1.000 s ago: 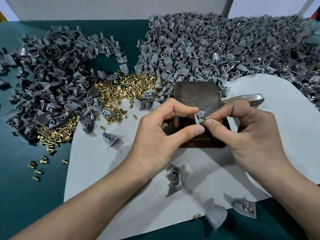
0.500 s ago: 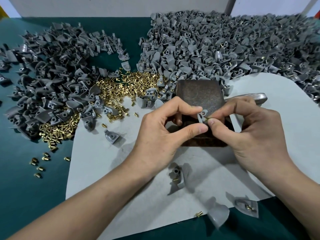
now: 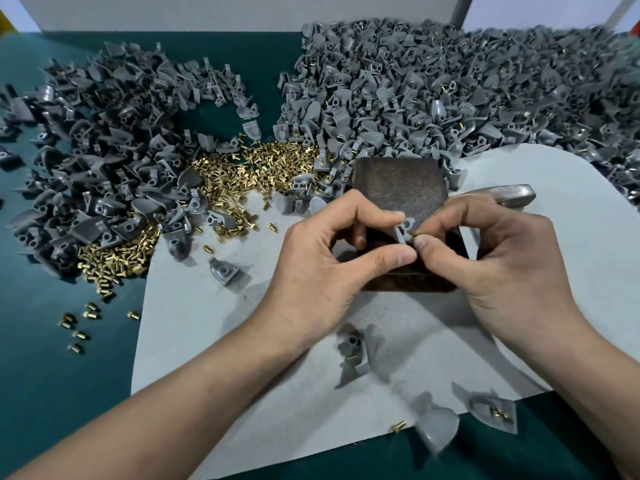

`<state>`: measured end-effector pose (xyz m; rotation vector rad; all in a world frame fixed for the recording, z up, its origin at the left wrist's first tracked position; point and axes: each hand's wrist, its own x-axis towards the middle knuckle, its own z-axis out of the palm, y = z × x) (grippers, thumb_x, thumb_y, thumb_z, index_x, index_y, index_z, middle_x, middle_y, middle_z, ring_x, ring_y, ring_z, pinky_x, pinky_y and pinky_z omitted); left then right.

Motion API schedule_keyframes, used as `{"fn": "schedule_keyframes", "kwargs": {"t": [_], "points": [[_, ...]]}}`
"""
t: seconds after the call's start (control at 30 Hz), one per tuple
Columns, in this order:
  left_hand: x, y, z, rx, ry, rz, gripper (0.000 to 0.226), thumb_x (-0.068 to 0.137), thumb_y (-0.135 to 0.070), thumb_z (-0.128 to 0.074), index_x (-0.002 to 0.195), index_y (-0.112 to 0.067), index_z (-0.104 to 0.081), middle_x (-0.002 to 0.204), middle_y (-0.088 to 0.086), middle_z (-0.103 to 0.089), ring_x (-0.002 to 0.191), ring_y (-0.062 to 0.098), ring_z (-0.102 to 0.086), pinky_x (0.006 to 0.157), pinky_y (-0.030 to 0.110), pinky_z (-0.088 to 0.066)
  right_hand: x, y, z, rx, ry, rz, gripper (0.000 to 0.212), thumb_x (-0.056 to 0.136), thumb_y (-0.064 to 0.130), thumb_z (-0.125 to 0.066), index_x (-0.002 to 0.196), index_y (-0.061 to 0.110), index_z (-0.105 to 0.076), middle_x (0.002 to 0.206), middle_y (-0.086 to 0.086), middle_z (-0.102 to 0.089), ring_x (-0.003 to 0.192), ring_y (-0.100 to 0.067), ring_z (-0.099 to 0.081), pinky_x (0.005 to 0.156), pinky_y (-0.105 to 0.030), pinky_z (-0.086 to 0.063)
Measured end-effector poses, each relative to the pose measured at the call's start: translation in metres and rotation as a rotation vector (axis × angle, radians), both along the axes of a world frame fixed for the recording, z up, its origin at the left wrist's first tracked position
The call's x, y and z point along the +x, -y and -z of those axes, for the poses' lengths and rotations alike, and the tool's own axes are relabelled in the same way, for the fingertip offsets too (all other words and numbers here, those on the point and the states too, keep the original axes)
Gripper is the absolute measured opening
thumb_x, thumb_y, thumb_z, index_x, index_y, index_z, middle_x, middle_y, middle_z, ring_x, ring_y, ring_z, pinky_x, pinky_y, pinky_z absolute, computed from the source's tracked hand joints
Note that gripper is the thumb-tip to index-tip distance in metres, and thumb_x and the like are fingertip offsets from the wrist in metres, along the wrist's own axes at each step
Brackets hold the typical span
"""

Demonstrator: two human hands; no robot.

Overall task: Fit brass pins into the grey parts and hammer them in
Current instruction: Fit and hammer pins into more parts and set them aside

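My left hand [image 3: 322, 268] pinches a small grey part [image 3: 403, 229] between thumb and forefinger, just above a dark rusty metal block [image 3: 398, 188]. My right hand [image 3: 498, 265] pinches a brass pin [image 3: 412, 235] against the part's right side. A metal hammer head [image 3: 512, 194] lies behind my right hand, mostly hidden by it. Loose brass pins [image 3: 263, 164] form a heap left of the block.
Grey parts lie in a big pile [image 3: 450, 91] at the back right and another pile [image 3: 104, 161] on the left. A pale grey mat [image 3: 207, 323] covers the teal table [image 3: 52, 375]. Single grey parts [image 3: 353, 344] [image 3: 438, 427] [image 3: 491, 410] lie near my forearms.
Both hands stay pinched together over the block; the pin end sits closer against the grey part. The camera has shifted slightly.
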<state>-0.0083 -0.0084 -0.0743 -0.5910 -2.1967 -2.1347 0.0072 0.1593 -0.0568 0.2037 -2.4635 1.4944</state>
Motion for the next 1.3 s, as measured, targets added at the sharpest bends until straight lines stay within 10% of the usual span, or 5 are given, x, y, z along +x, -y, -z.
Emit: {"fn": "schedule_keyframes", "kwargs": {"t": [1.03, 1.3], "points": [[-0.0015, 0.0004, 0.0024, 0.021, 0.005, 0.030, 0.020, 0.072, -0.019, -0.079, 0.086, -0.027, -0.066, 0.076, 0.001, -0.060, 0.074, 0.007, -0.054, 0.073, 0.017, -0.044, -0.0030, 0.0009, -0.0045, -0.043, 0.021, -0.029, 0.009, 0.064, 0.018, -0.072, 0.062, 0.024, -0.067, 0.073, 0.000, -0.063, 0.078, -0.014, -0.059, 0.076, -0.017, -0.043], [-0.0004, 0.0008, -0.0007, 0.000, -0.006, 0.047, 0.019, 0.073, -0.019, -0.076, 0.086, -0.026, -0.065, 0.085, 0.011, -0.063, 0.078, 0.023, -0.055, 0.078, 0.028, -0.048, -0.0043, 0.0008, -0.0076, -0.061, 0.022, -0.070, 0.010, 0.065, 0.011, -0.071, 0.063, 0.018, -0.066, 0.072, -0.001, -0.064, 0.080, -0.009, -0.058, 0.076, -0.013, -0.042]]}}
